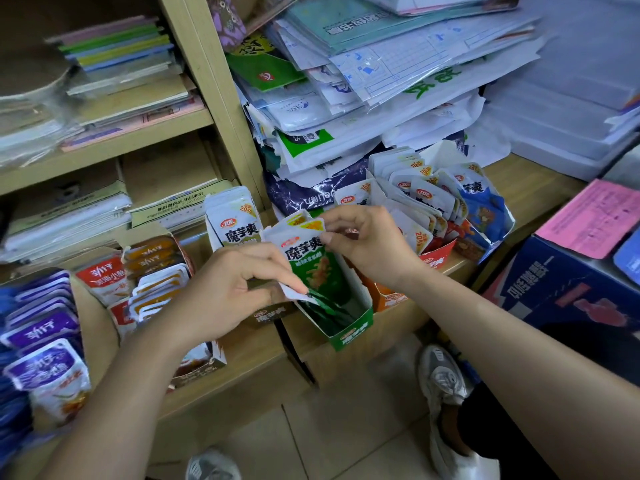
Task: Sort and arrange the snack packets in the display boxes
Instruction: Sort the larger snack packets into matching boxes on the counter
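Head view: two hands meet in the middle of the frame over a low wooden bench (249,367). Between them is a small bundle of green snack packets (313,261). At least two tops show, but the exact number cannot be told. The left hand (235,292) has its thumb and fingers curled together, pinching the bundle's lower edge. The right hand (367,247) pinches its top corner between thumb and forefinger. The bundle stands tilted in the back of one green display box (353,329), just right of centre, with a few dark green packets lying low in the box in front of it.

Right of the green box stand three more boxes. The first is an orange box (389,299), the second a red box (436,259) crowded with white packets, and the third a blue box (498,216) at the far end.

Just left of the bundle, one upright stack of white packets (232,225) rises behind the left hand. Further left, one box of orange-edged packets (156,271) stands beside a red packet (100,275). A row of purple packets (41,332) fills the lower left edge, too blurred to count.

A heap of papers (381,81) fills the upper right, and stacked notebooks (114,53) sit on a shelf at upper left. One blue carton (568,289) with a pink sheet (595,216) lies at the right edge. Two grey shoes show on the tiled floor, one (443,386) at lower right and one (211,465) at bottom centre.
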